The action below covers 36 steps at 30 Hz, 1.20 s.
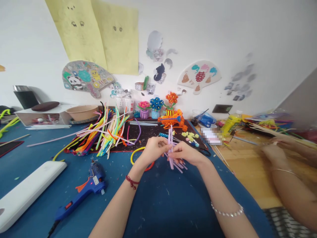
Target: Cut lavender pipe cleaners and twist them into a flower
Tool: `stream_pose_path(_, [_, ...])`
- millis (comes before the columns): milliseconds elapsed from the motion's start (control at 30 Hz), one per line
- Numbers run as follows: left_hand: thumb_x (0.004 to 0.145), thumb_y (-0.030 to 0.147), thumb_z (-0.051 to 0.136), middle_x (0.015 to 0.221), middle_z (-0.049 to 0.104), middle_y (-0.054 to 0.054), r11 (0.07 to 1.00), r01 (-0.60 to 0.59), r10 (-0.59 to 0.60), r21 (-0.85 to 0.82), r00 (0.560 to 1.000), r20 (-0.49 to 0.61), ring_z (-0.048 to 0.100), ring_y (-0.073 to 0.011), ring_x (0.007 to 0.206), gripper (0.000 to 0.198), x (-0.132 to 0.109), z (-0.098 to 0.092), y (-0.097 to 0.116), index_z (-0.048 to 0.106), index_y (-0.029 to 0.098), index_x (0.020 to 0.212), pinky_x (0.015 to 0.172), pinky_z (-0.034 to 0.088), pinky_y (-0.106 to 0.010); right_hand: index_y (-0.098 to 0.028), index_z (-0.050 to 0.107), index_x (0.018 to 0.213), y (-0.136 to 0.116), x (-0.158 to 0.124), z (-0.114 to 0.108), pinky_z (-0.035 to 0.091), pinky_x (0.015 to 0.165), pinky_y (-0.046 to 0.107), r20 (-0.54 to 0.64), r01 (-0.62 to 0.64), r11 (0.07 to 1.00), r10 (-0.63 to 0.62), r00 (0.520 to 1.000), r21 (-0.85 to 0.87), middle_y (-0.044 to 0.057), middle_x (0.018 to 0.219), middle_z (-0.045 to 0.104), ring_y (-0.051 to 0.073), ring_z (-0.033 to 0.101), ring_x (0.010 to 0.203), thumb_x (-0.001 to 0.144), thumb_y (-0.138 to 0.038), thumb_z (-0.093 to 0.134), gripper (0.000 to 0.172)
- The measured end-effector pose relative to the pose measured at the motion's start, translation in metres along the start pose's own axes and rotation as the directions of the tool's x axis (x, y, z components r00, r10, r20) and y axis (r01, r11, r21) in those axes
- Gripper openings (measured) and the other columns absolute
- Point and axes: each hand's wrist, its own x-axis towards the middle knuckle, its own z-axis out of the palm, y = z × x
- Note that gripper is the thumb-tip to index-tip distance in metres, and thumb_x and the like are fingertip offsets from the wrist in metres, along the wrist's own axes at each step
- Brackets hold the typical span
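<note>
Over the blue table, my left hand (155,149) and my right hand (186,153) meet in front of me. Between them are several light purple pipe cleaners (170,162), some upright and others crossing at a slant. The fingers of both hands are pinched on this bunch. Parts of the stems are hidden behind the fingers. Just beyond my left hand, a yellow pipe cleaner (132,158) curves on the table, and a red one (150,166) bends below my wrist.
A blue glue gun (92,185) and a white power strip (32,195) lie at left. Behind them is a pile of coloured pipe cleaners (109,132). Small pipe-cleaner flower pots (155,114) stand by the wall. Another person's hands (277,152) work at the right.
</note>
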Motion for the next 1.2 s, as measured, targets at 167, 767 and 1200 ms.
stream_pose_path(167, [0.070, 0.046, 0.069, 0.050, 0.053, 0.002, 1.000, -0.009, 0.010, -0.016, 1.000, 0.022, 0.044, -0.0074, 0.046, 0.035, 0.000, 0.002, -0.004, 0.060, 0.015, 0.056, 0.045, 0.032, -0.019, -0.009, 0.073, 0.069, -0.001, -0.001, 0.001, 0.037, 0.037, 0.019, 0.027, 0.007, 1.000, -0.007, 1.000, -0.010, 0.001, 0.048, 0.060, 0.006, 0.045, 0.036, 0.074, -0.045, 0.071, 0.036])
stream_pose_path(767, [0.063, 0.046, 0.075, 0.049, 0.045, 0.005, 0.909, 0.048, -0.159, -0.413, 0.958, -0.239, 0.034, -0.0025, 0.040, 0.038, 0.002, -0.005, 0.002, 0.056, 0.013, 0.059, 0.038, 0.021, -0.018, -0.011, 0.076, 0.077, -0.006, -0.006, 0.000, 0.036, 0.041, 0.019, 0.188, 0.020, 0.995, -0.002, 0.982, -0.093, -0.001, 0.049, 0.057, 0.007, 0.045, 0.042, 0.076, -0.042, 0.070, 0.032])
stream_pose_path(1200, [0.068, 0.039, 0.075, 0.047, 0.044, 0.006, 0.854, 0.041, -0.187, -0.518, 0.954, -0.233, 0.031, -0.0016, 0.038, 0.034, 0.003, -0.008, -0.005, 0.054, 0.013, 0.058, 0.040, 0.018, -0.019, -0.012, 0.063, 0.067, -0.004, -0.002, 0.005, 0.041, 0.042, 0.019, -0.009, 0.122, 0.992, -0.122, 0.992, 0.044, 0.000, 0.058, 0.061, 0.009, 0.052, 0.047, 0.067, -0.037, 0.079, 0.029])
